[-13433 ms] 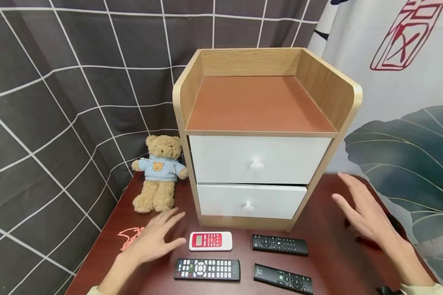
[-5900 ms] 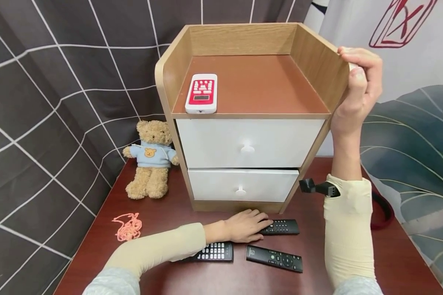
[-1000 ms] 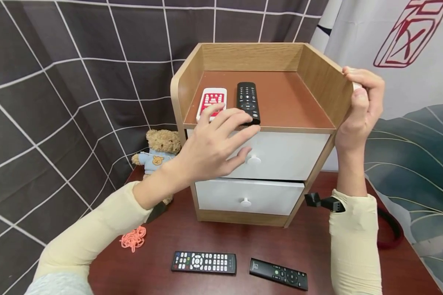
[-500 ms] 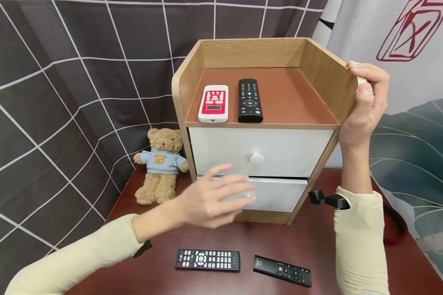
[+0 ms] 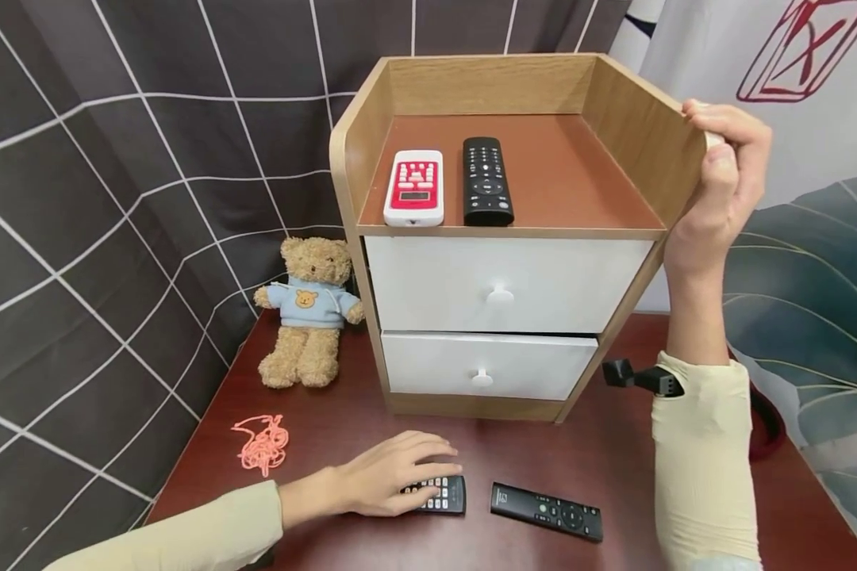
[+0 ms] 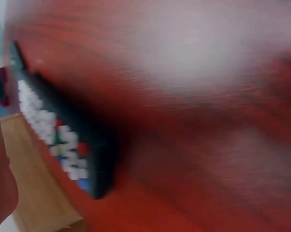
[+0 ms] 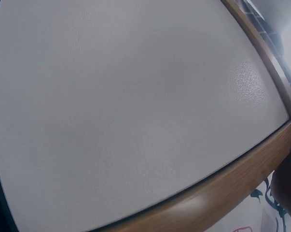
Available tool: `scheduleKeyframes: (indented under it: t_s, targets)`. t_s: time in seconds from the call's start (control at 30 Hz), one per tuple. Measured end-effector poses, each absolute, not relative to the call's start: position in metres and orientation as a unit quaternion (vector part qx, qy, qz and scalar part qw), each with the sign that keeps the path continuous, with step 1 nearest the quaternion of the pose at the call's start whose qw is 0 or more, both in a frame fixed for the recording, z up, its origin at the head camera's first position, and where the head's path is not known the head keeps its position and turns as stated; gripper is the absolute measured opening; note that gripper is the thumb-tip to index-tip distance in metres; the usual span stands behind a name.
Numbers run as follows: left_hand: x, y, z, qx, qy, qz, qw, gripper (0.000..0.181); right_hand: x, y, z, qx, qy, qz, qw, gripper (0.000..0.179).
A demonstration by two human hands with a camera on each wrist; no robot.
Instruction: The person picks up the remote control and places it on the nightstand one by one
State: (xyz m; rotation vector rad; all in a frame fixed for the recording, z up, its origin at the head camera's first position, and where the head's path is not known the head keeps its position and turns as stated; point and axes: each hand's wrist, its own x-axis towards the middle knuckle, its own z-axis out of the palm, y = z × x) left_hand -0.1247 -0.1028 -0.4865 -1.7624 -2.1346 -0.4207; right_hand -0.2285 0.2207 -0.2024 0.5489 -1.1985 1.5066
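My left hand (image 5: 389,474) is over the black remote control (image 5: 446,496) with white buttons and hides its left part. In the blurred left wrist view this remote (image 6: 53,125) lies flat on the table, the hand at the left edge; whether they touch I cannot tell. My right hand (image 5: 721,182) grips the front edge of the cabinet's right side panel (image 5: 632,127). On the cabinet's brown top (image 5: 550,174) lie a white and red remote (image 5: 414,189) and a slim black remote (image 5: 486,181), side by side. Another black remote (image 5: 546,511) lies on the table, right of the left hand.
The wooden cabinet has two white drawers, the upper drawer (image 5: 436,281) and the lower drawer (image 5: 436,365). A teddy bear (image 5: 310,309) sits to its left. Tangled pink string (image 5: 264,444) lies at the table's left. A dark red band (image 5: 764,424) is at the right edge.
The white and red remote and one black remote have moved from the table onto the cabinet top. My left hand has just come down from there to the white-buttoned remote; the right keeps its grip.
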Motion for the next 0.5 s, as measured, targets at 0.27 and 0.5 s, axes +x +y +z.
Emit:
scheduleKeyframes:
  t_s: [0.27, 0.5]
  targets:
    - [-0.111, -0.139, -0.531, -0.6, -0.777, -0.061, 0.18, 0.051, -0.23, 0.219, -0.2, 0.235, -0.52, 0.622, 0.535, 0.028]
    - [-0.106, -0.153, -0.545, -0.581, -0.794, -0.03, 0.176, 0.047, -0.228, 0.221, -0.203, 0.229, -0.509, 0.632, 0.538, 0.027]
